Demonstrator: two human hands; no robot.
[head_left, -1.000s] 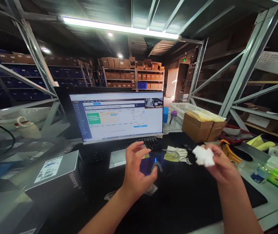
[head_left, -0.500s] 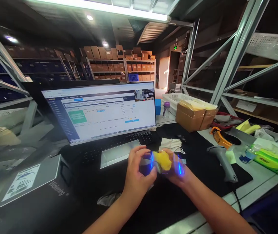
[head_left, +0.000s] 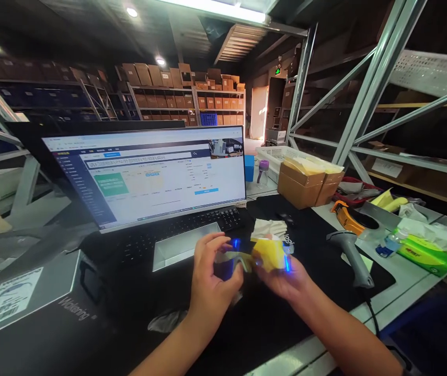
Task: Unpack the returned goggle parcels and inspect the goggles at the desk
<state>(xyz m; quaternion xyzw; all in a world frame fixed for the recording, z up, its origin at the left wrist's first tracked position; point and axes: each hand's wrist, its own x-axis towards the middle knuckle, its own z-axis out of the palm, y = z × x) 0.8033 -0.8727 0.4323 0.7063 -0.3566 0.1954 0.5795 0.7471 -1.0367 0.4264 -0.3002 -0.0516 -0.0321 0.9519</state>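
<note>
Between my hands is a pair of glasses [head_left: 242, 259] with clear, shiny lenses that throw bright blue reflections. My left hand [head_left: 213, 269] pinches one side of it between thumb and fingers. In my right hand [head_left: 282, 279], a yellow cloth [head_left: 271, 254] is pressed against the other side of the glasses. Motion blur and the cloth hide part of the frame. Just behind the hands lie an open silver box tray [head_left: 186, 248] and a crumpled white cloth [head_left: 269, 228]. A small grey pouch-like item [head_left: 167, 321] rests on the black mat near my left forearm.
A monitor [head_left: 160, 177] and keyboard [head_left: 184, 222] stand behind. At left is a dark grey box [head_left: 46, 308]. To the right are a barcode scanner [head_left: 352, 258], an orange tape dispenser [head_left: 351, 218], a green tissue pack [head_left: 423, 253] and a cardboard box [head_left: 299, 185].
The yellow cloth has shifted across the lens and my right hand has turned, showing more of its palm side. The glasses have tilted. The whole view has swung slightly to the right.
</note>
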